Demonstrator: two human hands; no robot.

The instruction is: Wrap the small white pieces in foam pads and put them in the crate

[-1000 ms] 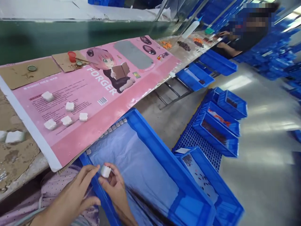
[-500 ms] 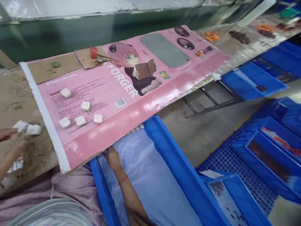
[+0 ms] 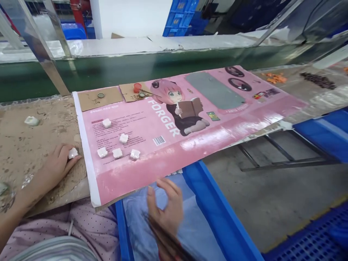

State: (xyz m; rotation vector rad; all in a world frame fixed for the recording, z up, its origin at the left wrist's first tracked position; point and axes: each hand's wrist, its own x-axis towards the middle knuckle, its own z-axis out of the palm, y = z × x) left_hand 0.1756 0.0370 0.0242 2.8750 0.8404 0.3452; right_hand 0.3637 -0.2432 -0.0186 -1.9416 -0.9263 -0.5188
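On the brown work surface at the left, my left hand (image 3: 56,165) has its thumb and fingers around a small white lobed piece (image 3: 73,153), beside the pink printed sheet (image 3: 152,174). Several similar white pieces (image 3: 117,153) lie apart on the sheet's left part. My right hand (image 3: 167,206) is raised over the blue crate (image 3: 220,214), thumb and fingers apart with nothing between them. Dark strands, slightly blurred, cross in front of its wrist. A pale bluish sheet (image 3: 202,228) lines the crate.
Two cardboard pieces (image 3: 111,97) lie on the sheet's far left, with bottle caps (image 3: 100,95) and a red cup (image 3: 137,87) on them. A greenish-white piece (image 3: 32,120) rests farther left. Orange bits (image 3: 274,78) and dark bits (image 3: 318,80) are piled at the far right.
The view has swung left and up. My left hand has closed on a white piece and brought it close to the pink sheet. My right hand has left the crate's near-left rim, its fingers now apart.
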